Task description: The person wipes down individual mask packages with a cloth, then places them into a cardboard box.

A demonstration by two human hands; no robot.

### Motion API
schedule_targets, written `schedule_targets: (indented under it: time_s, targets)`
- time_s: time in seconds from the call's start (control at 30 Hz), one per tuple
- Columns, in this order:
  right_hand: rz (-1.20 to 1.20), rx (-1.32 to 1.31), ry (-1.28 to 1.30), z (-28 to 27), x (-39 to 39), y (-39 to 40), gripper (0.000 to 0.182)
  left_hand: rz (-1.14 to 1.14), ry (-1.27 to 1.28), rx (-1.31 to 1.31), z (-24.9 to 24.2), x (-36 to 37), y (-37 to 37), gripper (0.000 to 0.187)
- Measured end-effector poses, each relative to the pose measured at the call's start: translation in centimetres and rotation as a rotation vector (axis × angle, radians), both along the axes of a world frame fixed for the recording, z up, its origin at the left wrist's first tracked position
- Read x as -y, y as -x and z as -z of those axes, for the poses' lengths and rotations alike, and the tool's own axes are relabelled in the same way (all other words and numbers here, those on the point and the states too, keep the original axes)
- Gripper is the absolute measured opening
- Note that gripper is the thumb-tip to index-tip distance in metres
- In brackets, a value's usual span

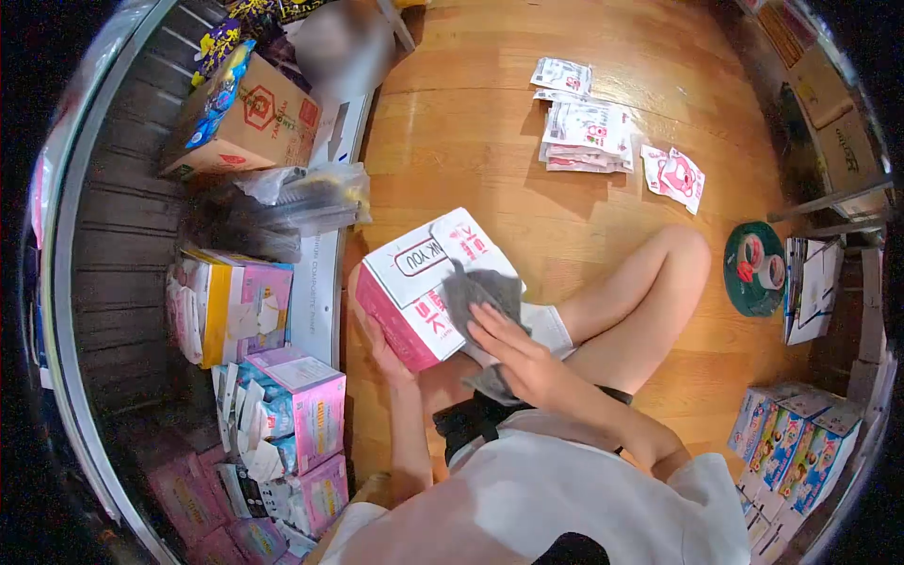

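Note:
A white and pink cardboard box (pixel 403 325) with "THANK YOU" lettering rests tilted over my lap. My left hand (pixel 388 356) is wrapped round its lower left side, steadying it. My right hand (pixel 508 347) presses a dark grey cloth (pixel 482 299) against the box's right part, fingers laid over the fabric. The cloth hides some of the red print, and a loose end hangs below my fingers.
Stacked white packets (pixel 589 132) and a single packet (pixel 674 177) lie on the wooden floor ahead. A green tray (pixel 744 303) with tape rolls is at right. Pink boxes (pixel 320 419) and a brown carton (pixel 273 122) fill the left shelf; colourful boxes (pixel 796 443) stand lower right.

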State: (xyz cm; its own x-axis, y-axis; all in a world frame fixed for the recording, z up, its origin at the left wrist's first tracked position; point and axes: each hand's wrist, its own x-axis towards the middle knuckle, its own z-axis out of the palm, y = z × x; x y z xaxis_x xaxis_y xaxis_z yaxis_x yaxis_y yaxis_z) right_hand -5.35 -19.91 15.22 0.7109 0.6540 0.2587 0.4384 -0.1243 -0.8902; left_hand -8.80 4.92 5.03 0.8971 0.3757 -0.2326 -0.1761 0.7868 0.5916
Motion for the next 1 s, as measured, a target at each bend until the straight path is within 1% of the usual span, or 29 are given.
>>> schedule_targets:
  time_s: [0.03, 0.1, 0.17, 0.27, 0.3, 0.33, 0.37, 0.4, 0.43, 0.47, 0.53, 0.6, 0.7, 0.73, 0.77, 0.83, 0.87, 0.93, 1.0]
  targets:
    - [-0.057, -0.099, 0.044, -1.1, 1.5, 0.0, 0.06, -0.017, -0.001, -0.022, -0.3, -0.3, -0.2, 0.053]
    - [-0.134, -0.266, 0.05, -1.5, 4.5, -1.2, 0.061, -0.029, -0.004, -0.048, -0.6, -1.1, -0.2, 0.053]
    - [0.152, -0.345, 0.03, -1.3, 6.1, -2.1, 0.054, -0.009, -0.004, -0.047, -0.6, -1.7, -0.5, 0.052]
    - [0.5, -0.386, -0.185, -0.1, 6.4, -4.8, 0.051, -0.029, -0.083, 0.052, 0.6, -1.6, -1.1, 0.053]
    - [0.529, -0.401, -0.194, -0.1, 5.7, -5.6, 0.05, -0.023, -0.136, 0.047, -0.4, -0.6, -1.3, 0.053]
    - [0.563, -0.415, -0.202, -0.4, 4.1, -6.3, 0.05, -0.012, -0.185, 0.043, -2.6, 1.0, -1.5, 0.054]
    - [0.569, -0.378, -0.208, 0.3, 2.4, -6.4, 0.05, 0.0, -0.235, 0.041, -3.9, 2.4, -1.8, 0.054]
    - [0.575, -0.341, -0.213, 1.0, 0.7, -6.6, 0.051, 0.013, -0.282, 0.043, -3.9, 3.2, -2.1, 0.054]
    - [0.462, -0.219, -0.185, 2.7, -1.0, -6.4, 0.056, 0.025, -0.331, 0.043, -3.9, 3.8, -2.3, 0.054]
    - [0.479, -0.071, -0.163, 2.0, -3.2, -5.8, 0.058, 0.035, -0.382, 0.045, -4.2, 4.2, -2.6, 0.053]
    - [0.398, -0.153, -0.283, -1.0, -3.7, -5.2, 0.057, 0.038, -0.417, -0.032, -6.3, 4.1, -3.1, 0.047]
    - [0.269, -0.247, -0.438, -2.0, -3.4, -5.0, 0.057, 0.085, -0.352, -0.001, -7.5, 3.8, -3.6, 0.044]
    - [0.234, -0.253, -0.418, -1.6, -1.3, -4.7, 0.056, 0.123, -0.455, -0.079, -9.2, 4.0, -5.4, 0.037]
    - [0.217, -0.261, -0.406, -1.2, -0.2, -4.7, 0.055, 0.22, -0.694, -0.124, -9.8, 3.8, -6.1, 0.034]
    - [0.316, -0.25, -0.388, -0.6, 0.9, -5.0, 0.051, 0.316, -0.93, -0.167, -10.3, 3.6, -6.8, 0.031]
    - [0.479, -0.593, -0.475, 0.4, 4.0, -5.8, 0.044, 0.481, -1.396, -0.298, -13.7, 5.3, -8.7, 0.027]
    - [0.629, -0.547, -0.434, 1.1, 5.2, -6.2, 0.041, 0.541, -1.425, -0.175, -13.1, 6.0, -9.7, 0.027]
    - [0.798, -0.388, -0.305, 3.4, 7.4, -7.6, 0.034, 0.647, -1.479, 0.074, -10.4, 7.0, -11.4, 0.028]
    - [0.824, -0.167, -0.136, 6.6, 9.3, -9.6, 0.029, 0.663, -1.526, 0.163, -7.5, 8.9, -12.2, 0.03]
